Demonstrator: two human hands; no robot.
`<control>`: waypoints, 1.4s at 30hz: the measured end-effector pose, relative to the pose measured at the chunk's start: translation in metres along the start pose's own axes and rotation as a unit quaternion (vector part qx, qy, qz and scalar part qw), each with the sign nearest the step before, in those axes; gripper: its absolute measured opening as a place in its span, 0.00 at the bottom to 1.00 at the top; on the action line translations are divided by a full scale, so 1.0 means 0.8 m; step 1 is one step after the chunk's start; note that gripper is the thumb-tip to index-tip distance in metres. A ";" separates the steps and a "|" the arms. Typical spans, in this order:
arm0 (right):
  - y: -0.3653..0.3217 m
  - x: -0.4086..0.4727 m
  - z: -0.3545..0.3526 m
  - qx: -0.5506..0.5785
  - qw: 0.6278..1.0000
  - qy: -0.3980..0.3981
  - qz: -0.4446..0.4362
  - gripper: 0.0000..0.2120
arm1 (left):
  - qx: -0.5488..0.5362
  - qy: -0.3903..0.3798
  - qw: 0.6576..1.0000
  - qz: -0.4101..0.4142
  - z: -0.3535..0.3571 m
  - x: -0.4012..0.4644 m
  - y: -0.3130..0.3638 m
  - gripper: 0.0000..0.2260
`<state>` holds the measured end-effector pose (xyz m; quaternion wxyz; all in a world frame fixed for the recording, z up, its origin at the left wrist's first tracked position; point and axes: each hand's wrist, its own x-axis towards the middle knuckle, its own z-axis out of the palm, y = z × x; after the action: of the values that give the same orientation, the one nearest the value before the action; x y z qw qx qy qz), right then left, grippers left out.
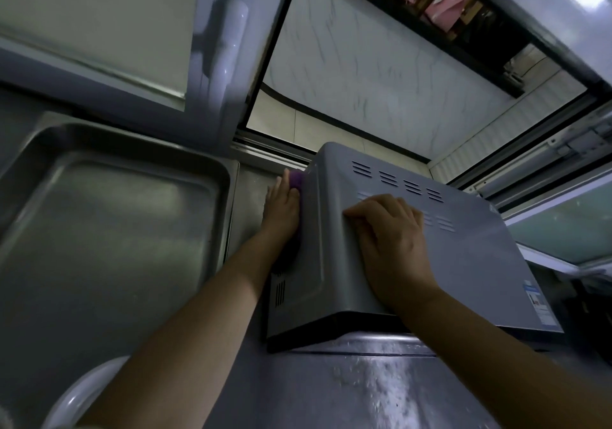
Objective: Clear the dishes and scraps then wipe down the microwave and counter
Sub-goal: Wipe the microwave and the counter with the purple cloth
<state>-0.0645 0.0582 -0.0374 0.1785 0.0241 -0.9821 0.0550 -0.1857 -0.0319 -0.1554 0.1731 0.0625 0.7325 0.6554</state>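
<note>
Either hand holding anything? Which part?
Left hand presses a purple cloth flat against the microwave's left side; only the cloth's far end shows past the fingers. Right hand holds nothing, resting palm-down on the microwave's top.

microwave casing (381, 249): I read this as painted sheet metal, grey, smooth, satin sheen, with punched vent slots.
cloth (295, 179): purple, soft, fuzzy-looking, matt.
bench (371, 389): stainless steel by the look, brushed; I see bright streaky glare near me.
sink (109, 223): on my left, dull steel, smooth, smudged.
plate (79, 392): near left, white, glossy, likely ceramic.
wall panel (364, 74): far side, white, marble-veined, polished.
</note>
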 end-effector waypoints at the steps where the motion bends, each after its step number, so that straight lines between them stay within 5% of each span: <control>1: 0.000 0.000 0.000 0.000 1.000 0.000 -0.001 0.08 | -0.009 -0.005 1.000 0.002 -0.001 0.004 -0.001 0.22; 14: -0.004 -0.002 -0.004 -0.020 1.000 -0.020 -0.001 0.06 | -0.094 0.010 0.995 0.028 0.007 -0.115 -0.047 0.20; 24: -0.013 -0.007 -0.011 -0.040 0.999 -0.027 0.001 0.07 | -0.128 0.029 0.990 -0.054 0.030 -0.222 -0.075 0.20; 42: 0.001 0.001 0.000 -0.001 1.000 -0.012 -0.016 0.14 | -0.061 -0.012 0.997 -0.044 0.010 -0.012 -0.082 0.21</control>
<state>-0.0652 0.0589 -0.0376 0.1678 0.0401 -0.9837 0.0509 -0.1651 -0.0361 -0.2191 0.2145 0.0276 0.6906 0.6901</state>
